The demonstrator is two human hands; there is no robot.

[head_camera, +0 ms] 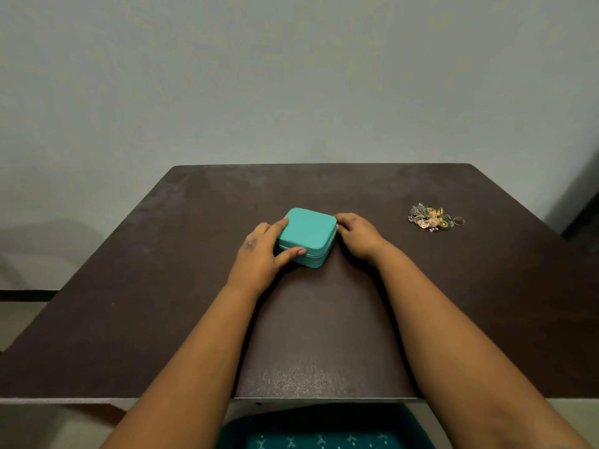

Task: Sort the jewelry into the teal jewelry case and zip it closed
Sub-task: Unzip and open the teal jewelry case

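The teal jewelry case [306, 233] lies closed in the middle of the dark table, its zip line showing along the front side. My left hand [264, 251] grips its left side, thumb along the front wall and index finger on the lid's corner. My right hand [356, 236] sits at the case's right corner, fingers curled, and its fingertips pinch a small pale zipper pull [337, 226] at the zip line. A pile of jewelry [432, 218] in gold, silver and green lies apart at the right rear of the table, with a single ring [459, 221] at its right end.
The dark brown table [162, 286] stands against a plain pale wall. Its near edge runs just above my lap, where teal patterned cloth [324, 432] shows. The table's right rear corner is near a dark doorway.
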